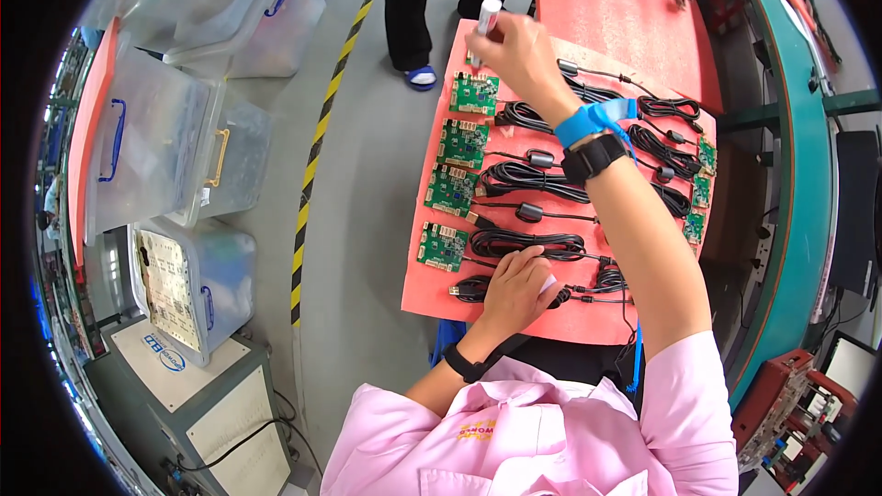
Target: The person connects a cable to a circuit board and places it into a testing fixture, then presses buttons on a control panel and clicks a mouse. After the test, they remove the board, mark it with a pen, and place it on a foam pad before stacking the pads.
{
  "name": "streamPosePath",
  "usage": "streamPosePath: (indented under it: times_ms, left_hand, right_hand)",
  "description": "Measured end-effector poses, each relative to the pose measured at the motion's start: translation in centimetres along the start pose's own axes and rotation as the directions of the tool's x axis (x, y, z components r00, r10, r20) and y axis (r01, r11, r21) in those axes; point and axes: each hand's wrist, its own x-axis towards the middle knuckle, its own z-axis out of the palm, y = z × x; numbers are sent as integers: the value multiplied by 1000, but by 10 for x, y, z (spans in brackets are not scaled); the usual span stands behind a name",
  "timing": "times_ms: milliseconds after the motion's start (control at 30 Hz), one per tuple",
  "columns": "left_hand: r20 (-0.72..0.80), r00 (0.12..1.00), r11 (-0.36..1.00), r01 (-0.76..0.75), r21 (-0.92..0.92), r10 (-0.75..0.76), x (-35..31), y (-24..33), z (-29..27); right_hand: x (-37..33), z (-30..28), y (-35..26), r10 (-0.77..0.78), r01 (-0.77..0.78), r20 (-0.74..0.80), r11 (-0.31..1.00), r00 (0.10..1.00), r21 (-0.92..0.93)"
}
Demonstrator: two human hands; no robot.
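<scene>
At the far left corner of the pink foam board [420,289], my right hand [517,48] grips a white marker-like tube [490,11]. Its lower end is over the farthest green circuit board, mostly hidden by my fingers. Several more green circuit boards [450,188] line the left edge, with coiled black cables [528,243] beside them. My left hand [517,292] lies curled over the nearest cables, a small white piece [548,284] showing at its fingers; what this piece is, I cannot tell. A blue wrist strap [595,122] circles my right wrist.
More circuit boards [706,156] sit along the right edge. A second pink board [625,14] adjoins at the far side, next to a green frame [788,174]. Clear plastic bins [152,142] stand at left, beyond a striped floor line [317,147]. A person's legs [409,5] are at the far left.
</scene>
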Motion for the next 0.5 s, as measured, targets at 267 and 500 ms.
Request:
streamPosePath:
  times_ms: [267, 500]
  left_hand:
    - [-9, 1000, 1000, 11, -6, -11, 2, 0, -1]
    - [14, 999, 999, 48, 5, -48, 4, 3, 0]
  right_hand:
    - [19, 3, 35, 96, -96, -104, 995, 990, 6]
    - [19, 15, 52, 85, -88, -95, 996, 992, -23]
